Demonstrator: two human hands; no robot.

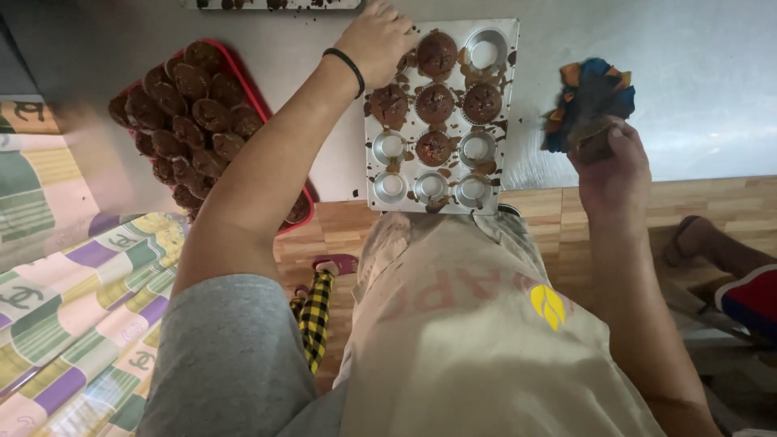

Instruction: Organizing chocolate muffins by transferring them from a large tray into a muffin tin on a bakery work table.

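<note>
Steel bench (647, 73) fills the view ahead of me, wooden floor below its edge. At my left sits a red tray (257, 101) heaped with brown muffins (190, 113). Straight in front lies my metal muffin tin (510, 97), crumb-spattered, five muffins remaining in its upper cups, the lower cups bare. My left hand (375, 36) reaches to the tin's top left corner, fingers curled at a muffin there. My right hand (611, 166) clutches a colourful cloth (591, 89) just right of the tin.
</note>
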